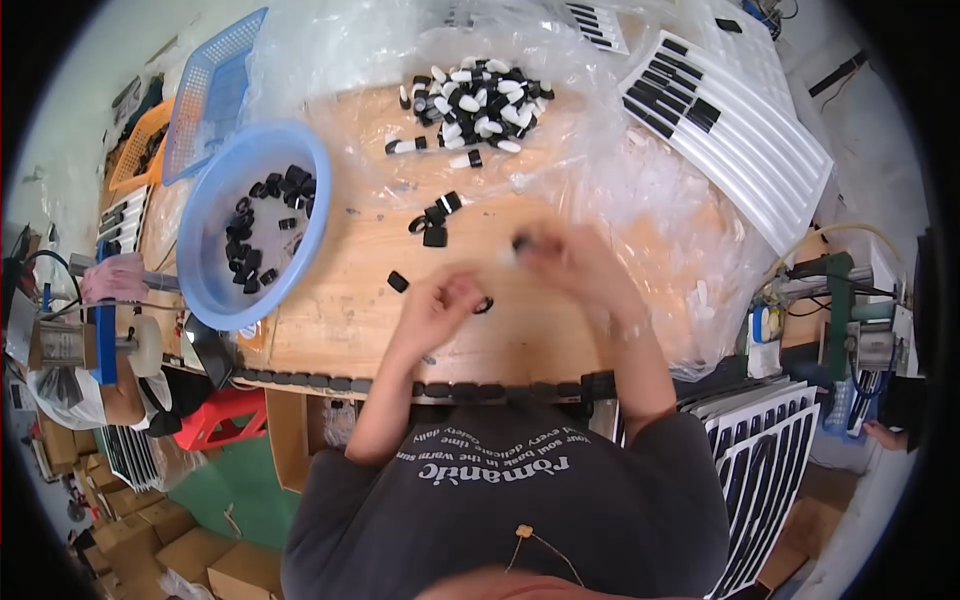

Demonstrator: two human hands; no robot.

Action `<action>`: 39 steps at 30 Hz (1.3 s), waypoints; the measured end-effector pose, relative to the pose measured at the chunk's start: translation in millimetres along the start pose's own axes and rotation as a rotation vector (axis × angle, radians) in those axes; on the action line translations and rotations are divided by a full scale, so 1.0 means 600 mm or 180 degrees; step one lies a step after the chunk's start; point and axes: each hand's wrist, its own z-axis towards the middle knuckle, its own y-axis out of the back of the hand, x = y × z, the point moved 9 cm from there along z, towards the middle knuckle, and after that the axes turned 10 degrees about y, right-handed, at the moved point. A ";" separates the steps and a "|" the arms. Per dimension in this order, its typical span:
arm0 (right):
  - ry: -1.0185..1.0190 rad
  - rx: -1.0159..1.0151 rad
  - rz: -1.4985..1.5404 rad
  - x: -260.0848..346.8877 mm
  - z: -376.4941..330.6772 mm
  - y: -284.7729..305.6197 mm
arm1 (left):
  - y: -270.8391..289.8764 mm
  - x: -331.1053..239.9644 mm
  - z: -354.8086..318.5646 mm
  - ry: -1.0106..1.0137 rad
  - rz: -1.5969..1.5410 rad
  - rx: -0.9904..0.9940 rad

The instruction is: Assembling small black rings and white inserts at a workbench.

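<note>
My left hand (447, 297) is low over the wooden table, its fingers curled together. A small black cap (483, 305) shows right at its fingertips; whether it is gripped or lies on the table I cannot tell. My right hand (568, 262), smeared by motion, is a little farther off and to the right. Its fingers pinch a small dark cap (520, 243), with a whitish blur beside it. Just beyond my hands lie several loose black caps (435, 237), and one black cap (398, 281) rests left of my left hand. Farther back is a pile of black-and-white dropper tops (480, 105).
A blue basin (310, 245) holding black caps stands at the left, with blue (215, 75) and orange (128, 165) baskets behind it. Clear plastic film (660, 240) covers the table's right. White trays with black strips (745, 140) lie back right. A black strip (450, 391) lines the front edge.
</note>
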 end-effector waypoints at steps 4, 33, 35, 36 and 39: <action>0.0327 -0.1282 -0.0216 0.033 0.078 0.086 | 0.073 0.021 0.011 0.0173 -0.0106 -0.0697; -0.1782 -0.1627 -0.2261 -0.282 -0.255 0.295 | 0.117 -0.021 0.067 -0.0373 0.1550 -0.1543; -0.1940 -0.1711 -0.2228 -0.276 -0.245 0.290 | 0.112 -0.060 0.044 -0.1116 0.1330 -0.1589; -0.1901 -0.1678 -0.2191 -0.279 -0.242 0.283 | 0.111 -0.055 0.043 -0.1298 0.1172 -0.1480; -0.1983 -0.1639 -0.2428 -0.290 -0.250 0.287 | 0.086 -0.055 0.040 -0.1045 0.0797 -0.1091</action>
